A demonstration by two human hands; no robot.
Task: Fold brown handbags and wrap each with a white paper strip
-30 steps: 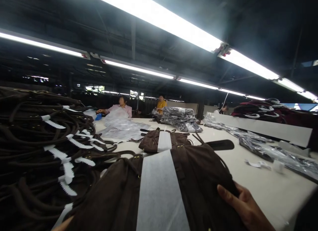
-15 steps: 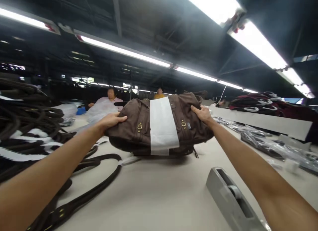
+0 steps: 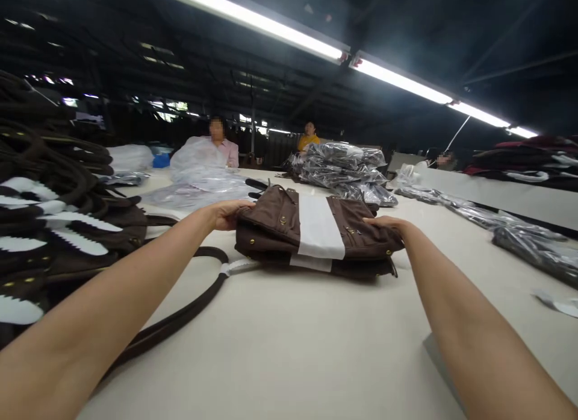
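A dark brown bag (image 3: 271, 224) with brass fittings lies folded flat at the middle of the table, a white paper band (image 3: 320, 227) around it. At its left end my left hand (image 3: 230, 214) grips the edge, thumb on top and fingers partly hidden. My right hand (image 3: 383, 222) holds the opposite end, with its fingertips over the upper face. Another brown layer shows beneath the bag. A dark strap (image 3: 198, 305) with a white wrap curves across the table at the left, near my left forearm.
Brown bags with white-wrapped handles (image 3: 67, 221) are heaped at left. Clear plastic sheets (image 3: 198, 182) lie farther back before a person in pink (image 3: 226, 149). Plastic-wrapped packs (image 3: 338, 170) are stacked behind the bag; more (image 3: 533, 251) lie right. A grey object (image 3: 440, 366) is partly behind my right forearm.
The bag has tipped from facing me to lying flatter and lower on the table, both hands still on its ends. My view has turned, bringing the stacked plastic-wrapped packs into sight.
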